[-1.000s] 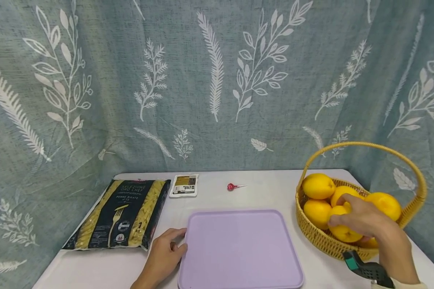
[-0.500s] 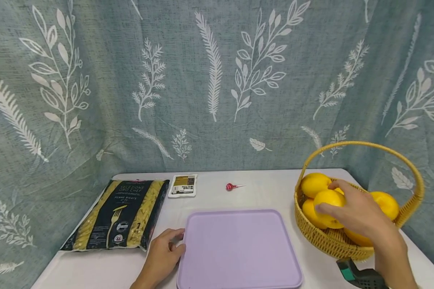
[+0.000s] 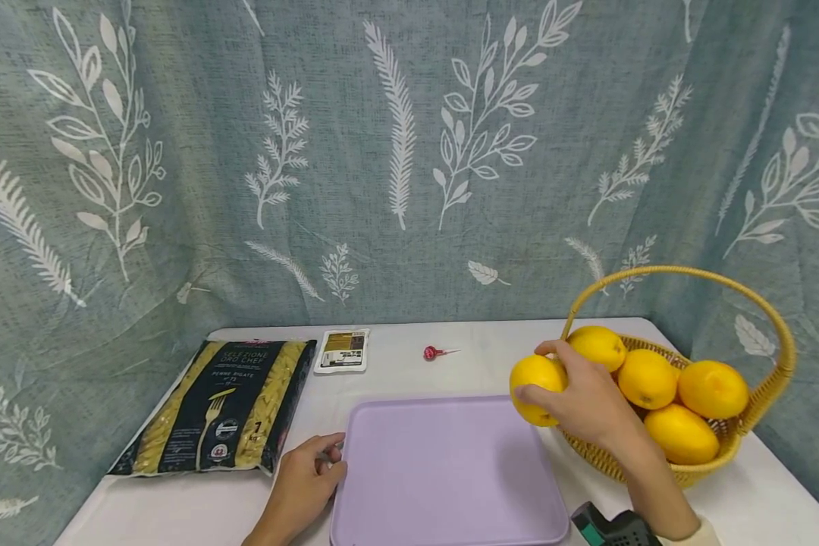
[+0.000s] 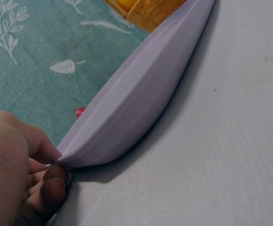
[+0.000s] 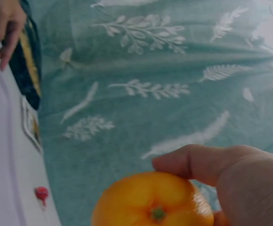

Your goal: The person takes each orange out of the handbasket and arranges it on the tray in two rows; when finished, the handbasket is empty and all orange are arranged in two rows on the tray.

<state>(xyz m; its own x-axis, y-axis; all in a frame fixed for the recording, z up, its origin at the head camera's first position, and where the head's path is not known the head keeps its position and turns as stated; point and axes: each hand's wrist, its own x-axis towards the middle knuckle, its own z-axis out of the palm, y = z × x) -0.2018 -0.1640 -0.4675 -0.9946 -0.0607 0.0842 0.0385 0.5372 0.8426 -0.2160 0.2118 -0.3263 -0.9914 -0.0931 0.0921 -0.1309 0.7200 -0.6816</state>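
Observation:
My right hand [image 3: 583,394] grips a round orange [image 3: 536,388] between thumb and fingers, above the far right corner of the lilac tray [image 3: 444,470]. The right wrist view shows the green stem end of the orange [image 5: 150,202]. My left hand [image 3: 303,481] pinches the tray's left edge; in the left wrist view, its fingertips meet at the tray's rim [image 4: 122,108]. A wicker basket [image 3: 590,457] with a tall handle stands right of the tray. It holds several yellow fruits, among them a lemon [image 3: 681,434] and a rounder orange-like one [image 3: 713,389].
On the left lies a bag of penne pasta [image 3: 211,409]. Behind the tray are a small flat white packet [image 3: 342,351] and a red lollipop [image 3: 433,353]. A patterned curtain [image 3: 409,152] hangs behind the white table [image 3: 498,349].
My right hand has lifted the orange out of the basket and carried it left, to the tray's far right corner. My left hand has stayed at the tray's edge.

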